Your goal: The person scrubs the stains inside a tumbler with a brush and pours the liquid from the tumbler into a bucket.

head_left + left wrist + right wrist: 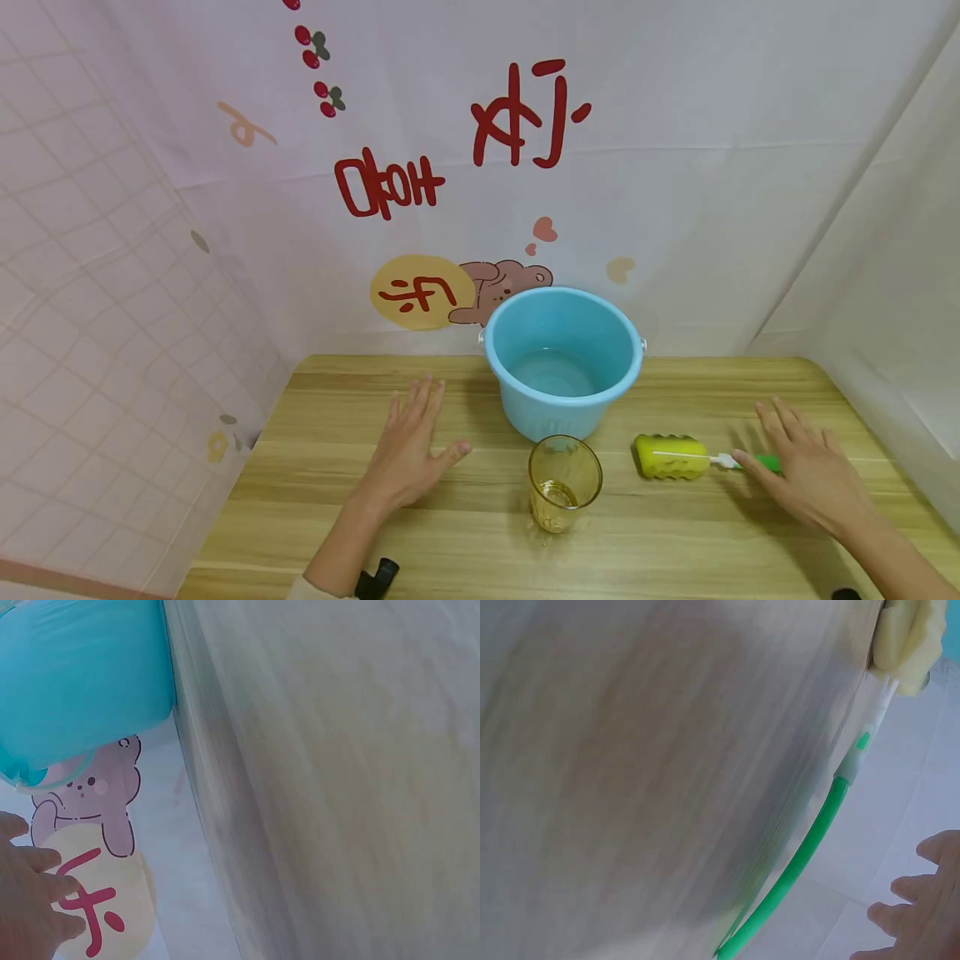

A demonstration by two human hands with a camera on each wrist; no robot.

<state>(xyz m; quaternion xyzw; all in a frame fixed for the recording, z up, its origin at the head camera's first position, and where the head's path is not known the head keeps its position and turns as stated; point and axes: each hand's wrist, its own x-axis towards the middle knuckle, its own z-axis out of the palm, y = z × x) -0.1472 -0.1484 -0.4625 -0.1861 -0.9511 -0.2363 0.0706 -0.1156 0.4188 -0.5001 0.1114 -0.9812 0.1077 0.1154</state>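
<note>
Yellow sponge brush (692,460) lying flat; amber glass (562,496) upright before blue bucket (551,417).

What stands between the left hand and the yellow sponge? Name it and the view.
In the head view, the amber glass stands between the left hand and the yellow sponge, the blue bucket just behind it.

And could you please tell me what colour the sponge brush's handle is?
The handle is green; it shows best in the right wrist view.

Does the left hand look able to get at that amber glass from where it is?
Probably yes: the left hand is open, thumb toward the amber glass, and nothing stands between them. The light-blue bucket sits behind the glass, off that path.
</note>
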